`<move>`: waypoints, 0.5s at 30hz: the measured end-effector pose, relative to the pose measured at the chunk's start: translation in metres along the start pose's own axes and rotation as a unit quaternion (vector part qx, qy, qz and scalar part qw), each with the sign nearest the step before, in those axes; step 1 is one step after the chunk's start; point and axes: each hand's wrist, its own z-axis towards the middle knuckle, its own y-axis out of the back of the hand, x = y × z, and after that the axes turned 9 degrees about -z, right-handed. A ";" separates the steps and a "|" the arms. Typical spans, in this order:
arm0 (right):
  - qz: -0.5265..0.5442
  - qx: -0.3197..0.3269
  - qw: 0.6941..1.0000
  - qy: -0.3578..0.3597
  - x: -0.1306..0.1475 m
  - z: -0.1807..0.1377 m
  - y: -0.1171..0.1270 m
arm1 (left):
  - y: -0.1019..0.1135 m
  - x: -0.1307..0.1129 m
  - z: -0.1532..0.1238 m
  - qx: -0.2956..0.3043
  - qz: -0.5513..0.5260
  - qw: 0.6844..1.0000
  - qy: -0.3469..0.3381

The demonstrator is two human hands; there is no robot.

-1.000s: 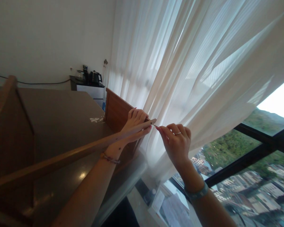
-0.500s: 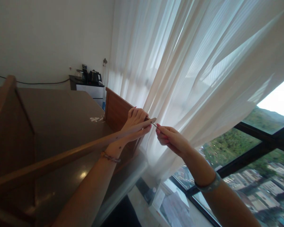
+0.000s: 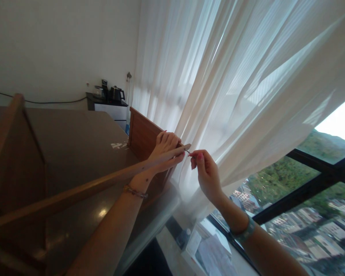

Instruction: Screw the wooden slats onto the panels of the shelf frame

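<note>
My left hand [image 3: 165, 147] wraps around the corner where a long wooden rail [image 3: 115, 178] meets an upright brown wooden panel [image 3: 145, 128]. Its fingers lie over the panel's top edge, and the thumb presses beside the rail's end. Just to the right, my right hand [image 3: 205, 170] pinches a thin metal rod [image 3: 188, 151] that looks like a hex key. The rod's tip meets the end of the rail; the fingers hide its other end. Small dark holes show along the rail.
A second wooden panel [image 3: 8, 138] stands at the left on the brown tabletop [image 3: 74, 130]. Behind are a small cabinet [image 3: 110, 111] and a black kettle [image 3: 115, 93]. White curtains [image 3: 218, 96] hang close on the right, before a dark-framed window [image 3: 327, 178]. Papers [image 3: 215, 253] lie below.
My right hand has turned about the rod, its wrist shifting left and its thumb now facing me. The left hand keeps its hold on the corner. The view has shifted slightly.
</note>
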 end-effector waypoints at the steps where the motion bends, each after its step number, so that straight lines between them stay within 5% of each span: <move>1: -0.036 0.001 0.999 0.030 -0.004 -0.003 0.002 | 0.001 -0.001 0.000 0.000 -0.002 1.000 0.001; 9: -0.207 -0.015 0.957 0.202 -0.016 0.000 0.016 | 0.000 -0.001 0.001 -0.012 0.003 1.000 -0.005; 12: -0.240 -0.051 0.948 0.203 -0.005 0.004 0.023 | -0.001 0.001 0.000 -0.006 0.017 1.000 -0.004; 15: -0.178 -0.008 0.973 0.146 0.006 0.005 0.028 | 0.000 0.000 0.000 0.004 0.017 1.000 -0.001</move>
